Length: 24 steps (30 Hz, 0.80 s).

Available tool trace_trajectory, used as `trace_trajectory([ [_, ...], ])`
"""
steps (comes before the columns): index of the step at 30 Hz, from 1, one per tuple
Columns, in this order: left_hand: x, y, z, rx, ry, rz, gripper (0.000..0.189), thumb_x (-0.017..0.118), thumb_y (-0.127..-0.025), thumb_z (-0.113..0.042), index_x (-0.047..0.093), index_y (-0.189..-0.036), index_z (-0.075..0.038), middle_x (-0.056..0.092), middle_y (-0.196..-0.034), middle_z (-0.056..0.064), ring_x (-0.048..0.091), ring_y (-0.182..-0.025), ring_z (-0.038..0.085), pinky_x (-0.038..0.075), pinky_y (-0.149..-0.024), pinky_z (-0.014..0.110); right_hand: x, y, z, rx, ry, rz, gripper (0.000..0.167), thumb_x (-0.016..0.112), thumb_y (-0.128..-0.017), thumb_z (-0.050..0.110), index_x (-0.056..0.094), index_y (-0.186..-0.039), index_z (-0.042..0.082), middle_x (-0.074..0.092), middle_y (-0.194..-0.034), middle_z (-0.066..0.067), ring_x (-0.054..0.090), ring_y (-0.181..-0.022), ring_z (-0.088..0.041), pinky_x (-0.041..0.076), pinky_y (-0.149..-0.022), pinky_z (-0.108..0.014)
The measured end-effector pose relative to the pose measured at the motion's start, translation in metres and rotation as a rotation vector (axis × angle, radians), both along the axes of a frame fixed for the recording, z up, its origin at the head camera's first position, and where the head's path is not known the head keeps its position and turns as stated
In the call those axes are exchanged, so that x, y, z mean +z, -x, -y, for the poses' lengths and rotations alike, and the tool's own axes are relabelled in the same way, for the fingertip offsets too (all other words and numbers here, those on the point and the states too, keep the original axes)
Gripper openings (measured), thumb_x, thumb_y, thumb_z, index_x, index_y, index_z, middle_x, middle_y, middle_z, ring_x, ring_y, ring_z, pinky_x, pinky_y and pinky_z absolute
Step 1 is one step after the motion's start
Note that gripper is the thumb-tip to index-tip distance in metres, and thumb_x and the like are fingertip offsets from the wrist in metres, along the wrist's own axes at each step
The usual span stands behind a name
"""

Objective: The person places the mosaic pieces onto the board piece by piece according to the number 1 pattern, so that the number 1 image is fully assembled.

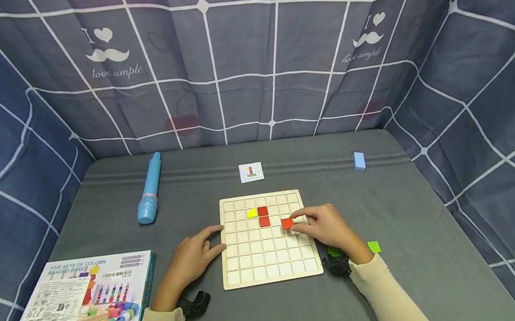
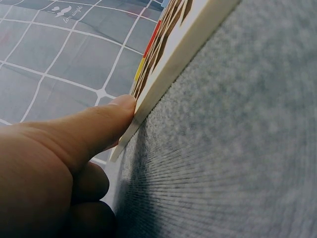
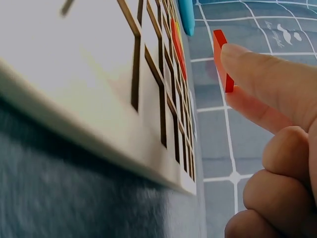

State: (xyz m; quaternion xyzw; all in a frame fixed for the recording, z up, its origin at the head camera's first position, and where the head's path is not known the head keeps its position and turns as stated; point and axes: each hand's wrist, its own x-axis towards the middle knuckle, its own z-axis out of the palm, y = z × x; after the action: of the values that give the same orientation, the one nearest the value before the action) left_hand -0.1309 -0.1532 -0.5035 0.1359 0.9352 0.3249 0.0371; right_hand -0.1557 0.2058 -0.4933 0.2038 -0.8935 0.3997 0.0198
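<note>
A wooden grid board (image 1: 270, 259) lies on the table, with a yellow tile (image 1: 252, 213) and two red tiles (image 1: 264, 221) in cells of its upper half. My right hand (image 1: 327, 226) pinches a red square tile (image 3: 224, 59) between thumb and index finger, its other fingers curled. In the right wrist view, that tile is held off the board's surface. At the board's left edge, the thumb and index finger of my left hand (image 1: 189, 257) touch the rim, a little apart from each other. The left thumb (image 2: 116, 111) lies against the edge in the left wrist view.
Behind the board lies a small pattern card (image 1: 251, 172). A blue block (image 1: 359, 161) is at back right, a blue bottle-like object (image 1: 149, 189) at back left. Green tiles (image 1: 373, 247) lie by the right wrist, partly hidden. A toy box (image 1: 78, 303) occupies the front left.
</note>
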Motion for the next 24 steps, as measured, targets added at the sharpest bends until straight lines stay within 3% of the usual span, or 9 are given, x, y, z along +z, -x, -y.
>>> trace_trajectory([
  [24,-0.002,0.000,0.001,0.004,0.002,-0.011,0.049,0.075,-0.094,-0.039,0.063,-0.138,-0.020,0.042,-0.058,-0.009,0.035,-0.047,0.006,0.032,-0.048,0.027,-0.005,0.005,0.037,0.015,-0.046,0.000,0.020,0.087,-0.084,0.029,0.081,-0.101,0.020,0.034,-0.053,0.018,0.027,-0.049,0.002,0.026,-0.048,-0.022],
])
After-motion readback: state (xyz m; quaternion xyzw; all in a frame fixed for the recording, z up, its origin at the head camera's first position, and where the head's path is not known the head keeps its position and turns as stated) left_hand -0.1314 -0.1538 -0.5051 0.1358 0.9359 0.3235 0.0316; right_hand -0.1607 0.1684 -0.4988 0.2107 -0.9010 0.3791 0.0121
